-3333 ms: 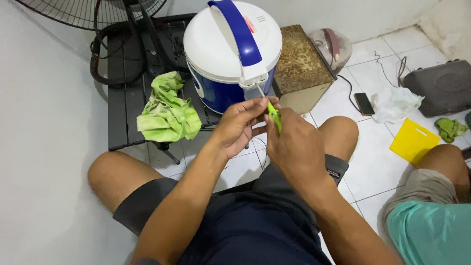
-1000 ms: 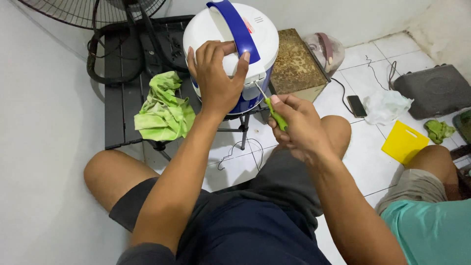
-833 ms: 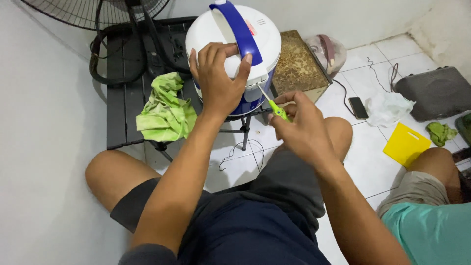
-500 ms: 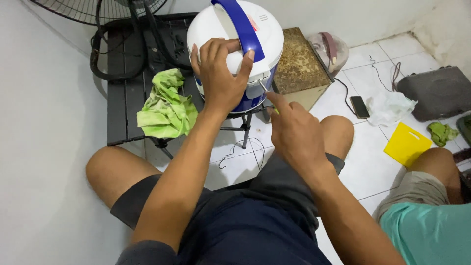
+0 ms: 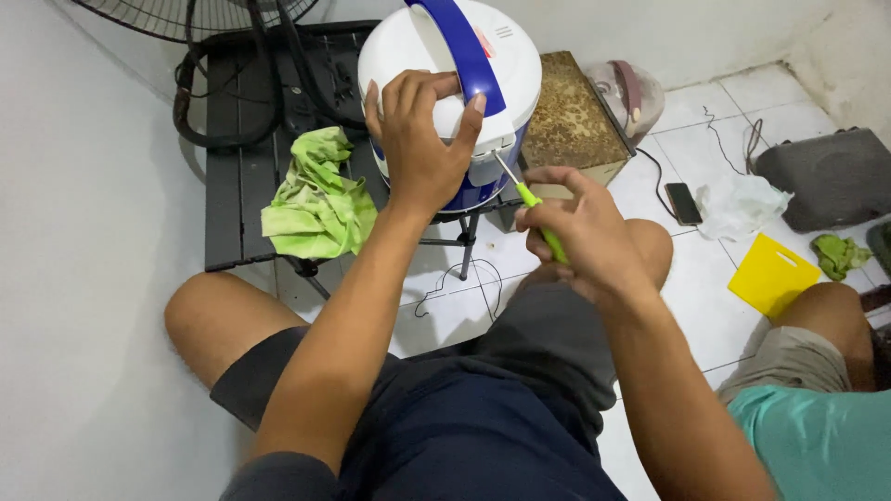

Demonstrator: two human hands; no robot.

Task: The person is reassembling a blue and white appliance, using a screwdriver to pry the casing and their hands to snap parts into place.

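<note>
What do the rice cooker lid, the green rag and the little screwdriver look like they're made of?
Rice cooker lid: glossy white plastic, apparently, smooth with soft highlights. Green rag: soft woven cloth, crumpled into folds. Screwdriver: thin shiny shaft, probably metal; green handle looks plastic.

left hand (image 5: 422, 139) spread flat, palm down, right hand (image 5: 580, 227) fisted, thumb up

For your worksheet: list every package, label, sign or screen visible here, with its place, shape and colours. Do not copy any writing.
Sticker: on the white cooker lid beside the blue handle, small, red.
Phone: flat on the floor tiles right of the brown box, dark rectangular screen, off.
Brown box: right of the cooker, rectangular, speckled brown top.
Plastic bag: on the floor beside the phone, crumpled, white.
No signs in view.
</note>
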